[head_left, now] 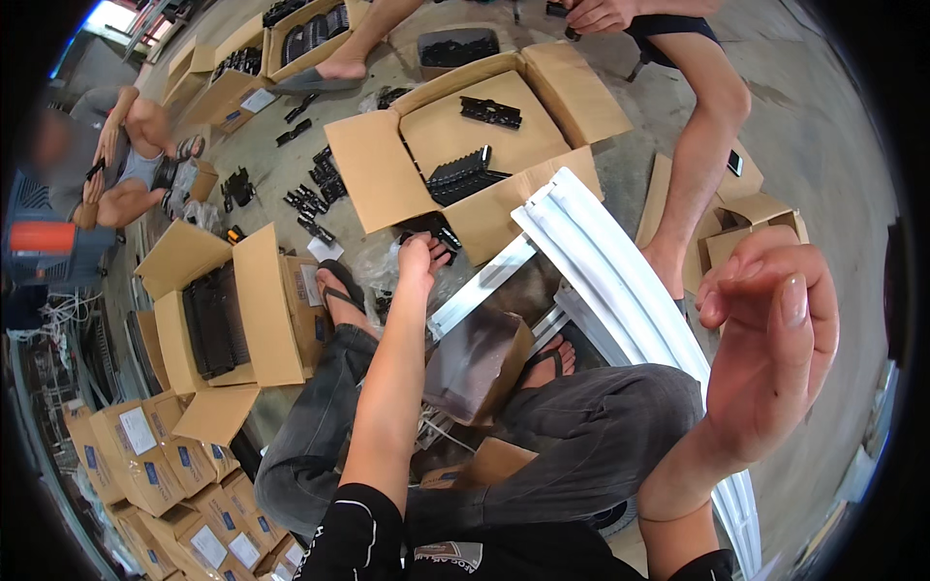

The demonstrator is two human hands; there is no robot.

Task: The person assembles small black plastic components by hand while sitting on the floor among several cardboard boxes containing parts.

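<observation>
beside an open brown cardboard box (533, 131), likely set for reach, the left hand (422, 256) curls by glossy black plastic parts (446, 230), hold unclear; rightward of the box, the half-open right hand (767, 373) is empty.

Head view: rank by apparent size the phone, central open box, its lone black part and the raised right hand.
1. Central open box, flaps included
2. Right hand, enlarged by nearness
3. Lone black part
4. Phone

Looks like a workshop or packing floor, judging by bare grey concrete flooring (814, 126), stacked brown cardboard cartons with white labels (145, 455), a large open brown cardboard box (436, 131) holding black ribbed parts (460, 179), and a co-worker (107, 145) seated low nearby.
</observation>
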